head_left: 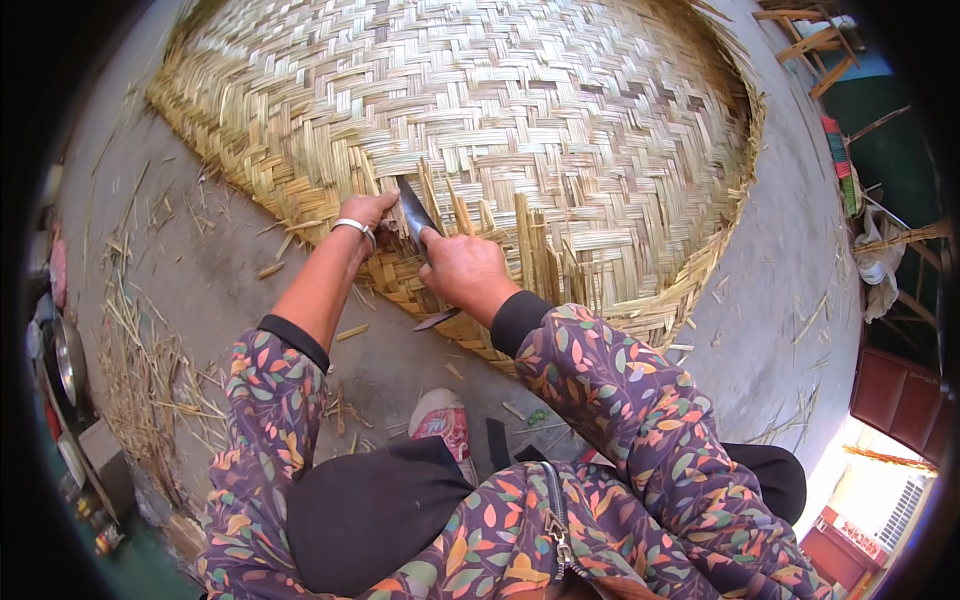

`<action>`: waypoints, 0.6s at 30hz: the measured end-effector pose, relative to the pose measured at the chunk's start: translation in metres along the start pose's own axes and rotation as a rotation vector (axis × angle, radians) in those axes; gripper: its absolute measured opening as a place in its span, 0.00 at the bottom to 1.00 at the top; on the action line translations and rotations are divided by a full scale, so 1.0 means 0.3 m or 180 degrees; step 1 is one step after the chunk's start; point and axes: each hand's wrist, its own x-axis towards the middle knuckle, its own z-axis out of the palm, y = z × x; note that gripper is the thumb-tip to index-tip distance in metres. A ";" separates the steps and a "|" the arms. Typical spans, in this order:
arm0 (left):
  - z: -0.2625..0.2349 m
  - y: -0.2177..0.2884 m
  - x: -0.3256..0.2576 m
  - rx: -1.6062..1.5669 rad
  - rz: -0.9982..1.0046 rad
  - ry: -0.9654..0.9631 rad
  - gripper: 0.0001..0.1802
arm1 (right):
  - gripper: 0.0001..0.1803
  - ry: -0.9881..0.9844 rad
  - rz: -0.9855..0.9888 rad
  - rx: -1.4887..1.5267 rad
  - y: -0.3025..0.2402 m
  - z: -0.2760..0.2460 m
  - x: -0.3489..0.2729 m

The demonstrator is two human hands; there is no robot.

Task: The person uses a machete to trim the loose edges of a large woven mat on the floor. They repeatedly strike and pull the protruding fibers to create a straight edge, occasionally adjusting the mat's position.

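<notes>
A large woven mat [440, 110] of pale split strips lies in front of me, its near border folded and rough. My right hand [465, 268] is closed round a knife, whose dark metal blade [413, 208] points away from me over the border. A dark pointed piece [437, 319] shows below that hand; whether it belongs to the knife I cannot tell. Beside the blade, my left hand [371, 209] is closed at the border against strip ends, its fingertips partly hidden. Several loose strip ends [532, 240] stand up from the weave right of my hands.
Cut strips and straw [165, 370] litter the grey floor on the left. My shoe [440, 420] is close to the mat's near edge. Metal pans [68, 365] stand at the far left. A wooden frame [815, 45] and a dark red panel [900, 400] are at the right.
</notes>
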 end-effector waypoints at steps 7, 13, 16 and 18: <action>-0.038 -0.040 -0.106 0.1231 0.0756 0.0245 0.21 | 0.16 -0.0075 0.0043 -0.0078 -0.042 -0.001 -0.014; -0.041 -0.089 -0.124 0.1545 0.1366 0.0958 0.26 | 0.16 -0.0077 -0.0067 -0.0254 -0.059 0.006 0.000; -0.053 -0.108 -0.110 0.1897 0.1622 0.1247 0.26 | 0.15 -0.0062 -0.0004 -0.0363 -0.067 0.019 0.019; -0.065 -0.110 -0.106 0.1910 0.1924 0.1386 0.27 | 0.18 -0.0005 -0.0055 -0.0329 -0.086 0.023 0.014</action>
